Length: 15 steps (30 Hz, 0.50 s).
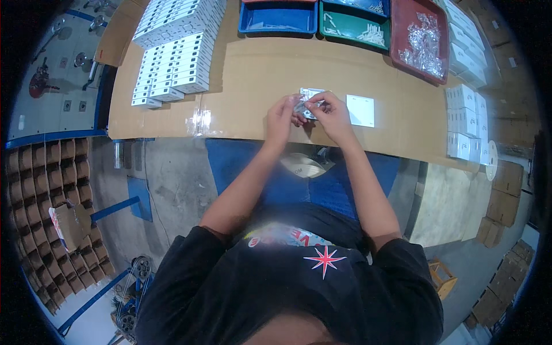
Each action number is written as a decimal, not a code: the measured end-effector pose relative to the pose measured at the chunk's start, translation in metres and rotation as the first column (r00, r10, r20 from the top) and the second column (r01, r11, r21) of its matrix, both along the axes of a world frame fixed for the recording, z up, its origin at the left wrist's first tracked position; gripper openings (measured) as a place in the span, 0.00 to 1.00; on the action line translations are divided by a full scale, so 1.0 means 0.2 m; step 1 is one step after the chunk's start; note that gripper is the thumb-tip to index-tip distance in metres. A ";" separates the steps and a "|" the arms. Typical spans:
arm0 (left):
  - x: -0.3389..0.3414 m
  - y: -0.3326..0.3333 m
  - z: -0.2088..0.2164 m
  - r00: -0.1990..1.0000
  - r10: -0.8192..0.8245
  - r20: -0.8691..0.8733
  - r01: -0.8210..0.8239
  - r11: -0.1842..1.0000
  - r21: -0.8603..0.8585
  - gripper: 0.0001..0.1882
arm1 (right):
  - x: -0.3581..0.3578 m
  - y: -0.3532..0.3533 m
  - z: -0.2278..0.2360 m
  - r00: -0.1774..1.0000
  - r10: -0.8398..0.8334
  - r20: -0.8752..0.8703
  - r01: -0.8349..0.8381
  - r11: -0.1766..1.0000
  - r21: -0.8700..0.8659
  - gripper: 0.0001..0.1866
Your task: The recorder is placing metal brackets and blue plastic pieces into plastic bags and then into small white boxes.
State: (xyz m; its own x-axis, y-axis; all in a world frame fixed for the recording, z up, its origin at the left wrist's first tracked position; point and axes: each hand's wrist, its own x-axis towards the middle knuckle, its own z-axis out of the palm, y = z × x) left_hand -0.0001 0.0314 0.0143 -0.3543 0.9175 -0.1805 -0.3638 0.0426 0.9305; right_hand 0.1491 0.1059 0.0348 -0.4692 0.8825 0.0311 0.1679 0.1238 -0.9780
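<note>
Near the front of the cardboard-covered table, my left hand (280,119) and my right hand (334,119) are close together. Both sets of fingers pinch a small, shiny clear plastic bag (299,107); what is inside it is too small to make out. Just behind and under the fingers lies a white printed piece (311,94), partly hidden by my hands. A flat white box or card (360,111) rests on the table right beside my right hand.
Stacks of small white boxes (179,66) stand at the left, more white boxes (462,121) at the right edge. Along the back are a blue tray (278,33), a green tray (351,41) with white pieces, and a red tray (397,43) of small clear bags.
</note>
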 end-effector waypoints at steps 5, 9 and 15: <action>-0.01 0.00 -0.02 0.999 0.000 -0.053 0.000 1.000 0.000 0.19 | 0.02 -0.01 0.08 0.984 0.094 0.152 -0.098 0.995 0.017 0.07; 0.00 0.00 -0.01 0.991 -0.001 -0.133 -0.002 1.000 -0.024 0.18 | 0.05 0.00 0.08 0.979 0.128 0.158 -0.142 0.986 0.083 0.07; -0.02 0.00 -0.03 0.997 0.018 -0.069 -0.022 0.998 -0.058 0.16 | 0.07 0.03 0.07 0.994 0.026 0.109 -0.019 0.998 -0.067 0.07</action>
